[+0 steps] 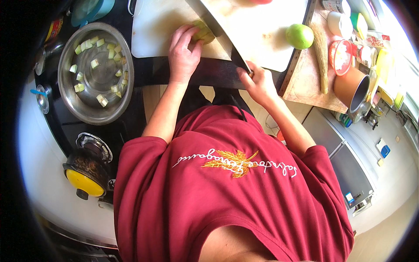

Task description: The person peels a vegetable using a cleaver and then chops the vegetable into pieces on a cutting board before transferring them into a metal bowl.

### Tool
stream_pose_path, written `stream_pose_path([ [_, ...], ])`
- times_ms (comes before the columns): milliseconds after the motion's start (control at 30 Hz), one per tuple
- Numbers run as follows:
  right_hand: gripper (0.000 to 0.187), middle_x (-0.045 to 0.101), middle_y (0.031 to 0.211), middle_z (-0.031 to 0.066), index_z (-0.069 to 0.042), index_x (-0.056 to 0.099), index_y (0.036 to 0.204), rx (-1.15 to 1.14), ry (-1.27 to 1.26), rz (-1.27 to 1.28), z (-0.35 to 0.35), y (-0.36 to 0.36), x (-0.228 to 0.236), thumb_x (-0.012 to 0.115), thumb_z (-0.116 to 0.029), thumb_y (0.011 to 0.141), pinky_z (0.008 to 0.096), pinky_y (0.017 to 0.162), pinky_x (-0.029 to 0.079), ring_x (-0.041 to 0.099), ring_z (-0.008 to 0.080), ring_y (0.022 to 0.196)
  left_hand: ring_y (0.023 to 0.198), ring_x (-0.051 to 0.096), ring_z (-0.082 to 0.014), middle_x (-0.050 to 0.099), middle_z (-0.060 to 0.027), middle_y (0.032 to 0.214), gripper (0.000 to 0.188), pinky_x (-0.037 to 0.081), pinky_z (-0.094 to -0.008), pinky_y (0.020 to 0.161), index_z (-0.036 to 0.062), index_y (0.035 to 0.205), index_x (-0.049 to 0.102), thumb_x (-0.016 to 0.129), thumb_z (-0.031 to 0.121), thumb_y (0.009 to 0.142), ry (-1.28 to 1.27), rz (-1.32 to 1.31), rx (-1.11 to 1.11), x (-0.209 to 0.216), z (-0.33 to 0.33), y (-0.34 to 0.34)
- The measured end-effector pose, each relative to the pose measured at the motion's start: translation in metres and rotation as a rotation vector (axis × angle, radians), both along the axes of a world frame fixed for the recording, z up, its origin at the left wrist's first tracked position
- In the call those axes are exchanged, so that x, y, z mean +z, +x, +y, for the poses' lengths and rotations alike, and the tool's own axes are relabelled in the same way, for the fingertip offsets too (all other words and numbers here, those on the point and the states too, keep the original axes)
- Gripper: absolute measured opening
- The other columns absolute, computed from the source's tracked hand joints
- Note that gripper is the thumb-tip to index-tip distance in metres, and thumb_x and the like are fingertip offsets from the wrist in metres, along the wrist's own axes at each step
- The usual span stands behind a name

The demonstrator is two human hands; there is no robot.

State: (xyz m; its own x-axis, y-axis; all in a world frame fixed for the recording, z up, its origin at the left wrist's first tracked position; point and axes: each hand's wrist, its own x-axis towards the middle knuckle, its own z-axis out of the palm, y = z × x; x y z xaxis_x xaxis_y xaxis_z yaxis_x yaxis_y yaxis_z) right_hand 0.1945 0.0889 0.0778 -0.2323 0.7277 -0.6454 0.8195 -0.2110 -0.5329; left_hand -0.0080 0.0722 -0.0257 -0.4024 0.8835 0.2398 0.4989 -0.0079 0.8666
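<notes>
The white cutting board [161, 30] serves as the landmark, lying at the top centre on the dark table [144, 70]. On it, near its lower edge, the left hand [183, 54] presses down on a pale green piece of vegetable [203, 31], its fingers [180, 35] curled together over the piece. Just below the board's right corner the right hand [258, 83] has its fingers clamped round the handle of a large knife [218, 26], whose broad blade slants up across the board and rests against the vegetable piece. Right of the board, on a second pale board, sits a whole round green fruit [300, 36]. Further right of that, on a wooden board [305, 87], lie a bundle of straw-coloured bristles [322, 56], a red mesh strainer [340, 56] and a brown cylindrical pot [352, 88] lying on its side; behind them stand small packages: a white cup-shaped tub [339, 22], a green and yellow packet [360, 24] and a yellow container [385, 65], their labels too small to make out. Left of the cutting board stands a steel bowl [96, 109] holding cut pale green cubes [94, 63]. Below the bowl, well away from the board, is a dark pot with a yellow lid [85, 179]. The person's dark red shirt [227, 196] fills the lower middle and hides the table edge there.
</notes>
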Motion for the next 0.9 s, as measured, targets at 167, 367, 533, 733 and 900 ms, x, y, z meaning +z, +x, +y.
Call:
stream_pose_path([
  [167,0.030,0.062,0.068,0.0204,-0.002,0.062,0.109,0.006,0.060,0.078,-0.010,0.005,0.027,0.060,-0.023,0.087,0.0381,0.063,0.050,0.065,0.0333,0.064,0.099,0.063,-0.0275,0.064,-0.0121,0.106,0.027,0.051,-0.0339,0.086,0.0018,0.099,0.065,0.072,-0.001,0.073,-0.005,-0.013,0.044,0.000,-0.009,-0.004],
  [367,0.032,0.064,0.073,0.0213,-0.003,0.061,0.108,0.061,0.098,0.015,-0.021,0.004,0.030,0.062,-0.026,0.087,0.0417,0.068,0.052,0.066,0.0377,0.072,0.093,0.061,-0.0293,0.064,-0.0114,0.102,0.023,0.051,-0.0357,0.081,0.0031,0.092,0.066,0.072,-0.001,0.070,0.020,0.015,0.037,0.000,-0.006,0.000],
  [533,0.032,0.065,0.073,0.0214,-0.004,0.060,0.109,0.084,0.090,-0.054,-0.022,0.006,0.031,0.061,-0.027,0.087,0.0438,0.069,0.052,0.065,0.0386,0.073,0.091,0.060,-0.0310,0.063,-0.0109,0.100,0.021,0.050,-0.0374,0.080,0.0043,0.089,0.066,0.070,-0.002,0.069,0.036,0.056,0.031,-0.005,-0.002,0.001],
  [733,0.027,0.064,0.074,0.0225,-0.005,0.059,0.105,0.132,0.057,-0.119,-0.016,-0.003,0.037,0.059,-0.026,0.087,0.0468,0.070,0.050,0.064,0.0406,0.074,0.091,0.059,-0.0318,0.064,-0.0103,0.097,0.019,0.049,-0.0380,0.080,0.0046,0.087,0.066,0.069,-0.001,0.070,0.029,0.103,0.023,-0.001,-0.001,-0.001],
  [900,0.026,0.064,0.075,0.0234,-0.006,0.060,0.105,0.132,0.056,-0.092,-0.005,-0.021,0.022,0.057,-0.025,0.088,0.0487,0.072,0.050,0.064,0.0420,0.076,0.094,0.061,-0.0316,0.065,-0.0119,0.102,0.022,0.050,-0.0379,0.083,0.0033,0.091,0.066,0.072,0.002,0.070,-0.039,0.094,0.000,-0.003,0.000,-0.002],
])
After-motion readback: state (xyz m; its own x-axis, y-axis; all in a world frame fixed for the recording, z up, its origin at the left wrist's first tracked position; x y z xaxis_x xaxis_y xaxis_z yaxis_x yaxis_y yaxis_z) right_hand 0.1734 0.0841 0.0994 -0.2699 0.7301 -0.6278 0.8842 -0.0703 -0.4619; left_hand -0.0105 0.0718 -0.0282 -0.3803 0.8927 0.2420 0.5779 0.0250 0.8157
